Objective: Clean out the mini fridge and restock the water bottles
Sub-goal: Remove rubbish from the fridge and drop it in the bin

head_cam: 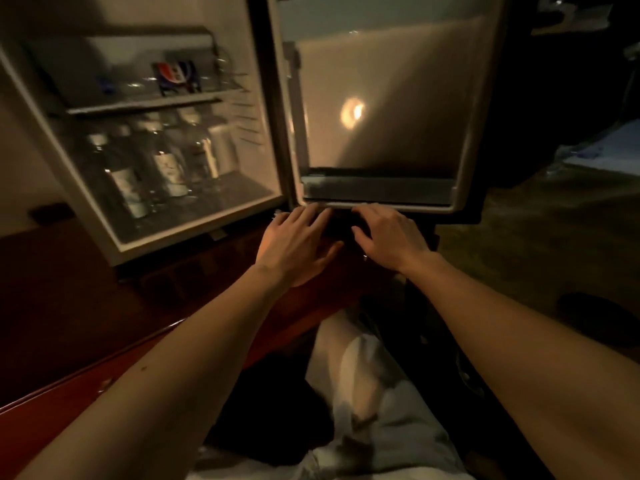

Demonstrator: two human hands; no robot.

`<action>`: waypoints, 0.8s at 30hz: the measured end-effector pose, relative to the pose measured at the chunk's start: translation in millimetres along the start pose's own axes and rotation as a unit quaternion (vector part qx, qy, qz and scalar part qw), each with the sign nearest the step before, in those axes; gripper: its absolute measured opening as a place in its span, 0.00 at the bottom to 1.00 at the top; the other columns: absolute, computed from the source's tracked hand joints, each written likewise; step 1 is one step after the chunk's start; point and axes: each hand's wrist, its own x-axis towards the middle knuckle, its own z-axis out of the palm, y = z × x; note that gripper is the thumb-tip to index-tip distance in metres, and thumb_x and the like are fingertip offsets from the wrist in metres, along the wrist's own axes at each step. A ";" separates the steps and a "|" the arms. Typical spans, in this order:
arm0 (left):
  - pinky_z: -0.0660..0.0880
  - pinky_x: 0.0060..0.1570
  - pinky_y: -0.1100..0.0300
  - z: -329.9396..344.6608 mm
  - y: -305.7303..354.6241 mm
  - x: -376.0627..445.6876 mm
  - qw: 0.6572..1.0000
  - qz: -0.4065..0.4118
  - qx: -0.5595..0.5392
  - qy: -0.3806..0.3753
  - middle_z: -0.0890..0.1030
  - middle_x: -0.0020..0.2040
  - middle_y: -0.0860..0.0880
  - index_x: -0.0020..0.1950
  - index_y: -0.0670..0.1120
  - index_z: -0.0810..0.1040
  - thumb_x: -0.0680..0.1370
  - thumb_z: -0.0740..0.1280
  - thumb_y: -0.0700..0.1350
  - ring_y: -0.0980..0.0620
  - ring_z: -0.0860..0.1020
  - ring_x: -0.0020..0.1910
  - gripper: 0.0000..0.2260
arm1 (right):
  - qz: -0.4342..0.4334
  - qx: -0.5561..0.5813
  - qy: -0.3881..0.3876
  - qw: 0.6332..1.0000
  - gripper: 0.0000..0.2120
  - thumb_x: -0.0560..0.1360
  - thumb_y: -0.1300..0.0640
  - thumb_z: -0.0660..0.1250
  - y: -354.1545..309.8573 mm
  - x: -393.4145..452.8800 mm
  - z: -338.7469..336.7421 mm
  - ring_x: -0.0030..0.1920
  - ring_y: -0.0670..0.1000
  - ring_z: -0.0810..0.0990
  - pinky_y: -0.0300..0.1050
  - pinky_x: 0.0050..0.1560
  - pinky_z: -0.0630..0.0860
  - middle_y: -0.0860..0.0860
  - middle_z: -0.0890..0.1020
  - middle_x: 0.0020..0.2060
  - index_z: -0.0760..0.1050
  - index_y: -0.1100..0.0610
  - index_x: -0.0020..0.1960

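Below the lower edge of the open fridge door (381, 109), we hold both hands side by side, the left hand (294, 237) and right hand (391, 233) with fingers straight and spread, gripping nothing; their tips reach the door's bottom rim. The mini fridge (104, 216) stands open to our upper left, so the left hand is nearer its cavity. The water bottles (149, 168) stand upright on its floor, long axes vertical, labels too blurred to read. On the shelf above sits a can (176, 77) with a Pepsi-style red, white and blue logo.
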 end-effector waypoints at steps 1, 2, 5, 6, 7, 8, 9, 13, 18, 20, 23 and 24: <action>0.65 0.69 0.50 -2.8 -12.7 -5.2 1.000 -0.016 0.004 -0.005 0.66 0.76 0.48 0.78 0.51 0.60 0.79 0.52 0.66 0.48 0.65 0.73 0.31 | -0.012 0.005 -0.002 1.000 0.18 0.79 0.49 0.62 -9.0 10.6 1.0 0.59 0.55 0.76 0.54 0.53 0.76 0.53 0.78 0.58 0.70 0.54 0.67; 0.65 0.69 0.50 -4.6 -25.2 -10.4 0.999 -0.030 0.011 -0.011 0.65 0.76 0.48 0.78 0.51 0.59 0.79 0.52 0.66 0.48 0.65 0.73 0.31 | -0.024 0.011 -0.006 1.000 0.18 0.79 0.50 0.63 -18.2 20.7 2.4 0.58 0.55 0.76 0.55 0.53 0.77 0.54 0.78 0.58 0.69 0.54 0.67; 0.67 0.68 0.51 -7.4 -59.7 -25.3 0.998 -0.058 0.025 -0.012 0.68 0.74 0.48 0.76 0.50 0.62 0.79 0.52 0.66 0.48 0.67 0.72 0.30 | -0.058 0.032 -0.019 0.998 0.18 0.79 0.50 0.63 -44.0 46.6 9.1 0.57 0.55 0.77 0.56 0.54 0.77 0.53 0.78 0.56 0.70 0.54 0.67; 0.67 0.67 0.51 -7.5 -69.4 -29.8 0.997 -0.068 0.022 -0.012 0.69 0.73 0.48 0.76 0.50 0.62 0.79 0.53 0.66 0.48 0.68 0.71 0.30 | -0.066 0.035 -0.025 0.997 0.17 0.79 0.50 0.63 -51.7 54.3 12.5 0.57 0.55 0.77 0.55 0.54 0.77 0.53 0.78 0.56 0.70 0.54 0.66; 0.68 0.66 0.50 -7.8 -78.2 -33.9 0.996 -0.080 0.021 -0.016 0.69 0.72 0.48 0.75 0.50 0.62 0.79 0.54 0.66 0.48 0.69 0.70 0.30 | -0.072 0.037 -0.033 0.996 0.17 0.79 0.49 0.63 -58.6 61.5 16.3 0.56 0.56 0.78 0.55 0.53 0.77 0.54 0.79 0.56 0.71 0.54 0.66; 0.68 0.66 0.50 -8.0 -86.2 -37.3 0.995 -0.092 0.023 -0.022 0.69 0.72 0.48 0.75 0.50 0.62 0.79 0.54 0.66 0.47 0.69 0.70 0.30 | -0.074 0.040 -0.043 0.996 0.17 0.79 0.49 0.63 -65.6 68.2 20.8 0.56 0.56 0.78 0.54 0.52 0.77 0.54 0.79 0.56 0.71 0.54 0.66; 0.68 0.66 0.50 -8.3 -93.9 -40.3 0.994 -0.104 0.025 -0.028 0.69 0.73 0.48 0.75 0.50 0.61 0.79 0.54 0.66 0.47 0.69 0.70 0.30 | -0.075 0.044 -0.054 0.995 0.17 0.79 0.48 0.63 -72.4 74.9 25.9 0.55 0.57 0.78 0.53 0.52 0.77 0.54 0.79 0.56 0.71 0.53 0.66; 0.68 0.66 0.49 -5.6 -119.1 -47.0 0.987 -0.152 0.029 -0.047 0.66 0.75 0.47 0.77 0.50 0.59 0.79 0.53 0.67 0.47 0.68 0.71 0.31 | -0.067 0.056 -0.109 0.990 0.17 0.80 0.48 0.62 -92.4 99.1 49.3 0.55 0.60 0.79 0.54 0.51 0.76 0.55 0.79 0.56 0.70 0.52 0.66; 0.62 0.71 0.48 9.1 -136.4 -48.9 0.978 -0.198 -0.019 -0.065 0.60 0.78 0.50 0.78 0.53 0.55 0.79 0.53 0.68 0.48 0.61 0.75 0.32 | -0.048 0.004 -0.182 0.982 0.20 0.79 0.48 0.63 -91.2 121.4 78.9 0.59 0.61 0.78 0.53 0.54 0.76 0.58 0.79 0.60 0.70 0.51 0.69; 0.59 0.72 0.47 13.4 -142.9 -49.2 0.973 -0.213 -0.040 -0.074 0.58 0.79 0.51 0.79 0.54 0.54 0.79 0.53 0.68 0.49 0.59 0.76 0.32 | -0.052 -0.015 -0.215 0.975 0.24 0.80 0.48 0.62 -90.0 128.0 89.7 0.63 0.61 0.76 0.54 0.57 0.76 0.57 0.76 0.66 0.65 0.49 0.74; 0.58 0.72 0.48 18.2 -149.7 -51.5 0.966 -0.238 -0.057 -0.086 0.56 0.79 0.52 0.79 0.55 0.52 0.79 0.52 0.68 0.50 0.56 0.77 0.32 | -0.069 -0.048 -0.244 0.966 0.20 0.81 0.53 0.60 -90.0 133.1 104.9 0.66 0.59 0.73 0.53 0.59 0.75 0.56 0.70 0.71 0.67 0.52 0.73; 0.58 0.72 0.48 20.1 -150.5 -52.9 0.964 -0.244 -0.057 -0.090 0.55 0.80 0.52 0.79 0.55 0.52 0.79 0.51 0.68 0.50 0.56 0.78 0.32 | -0.073 -0.051 -0.244 0.966 0.18 0.82 0.56 0.59 -90.8 133.8 108.7 0.65 0.59 0.73 0.52 0.59 0.75 0.57 0.70 0.70 0.70 0.55 0.70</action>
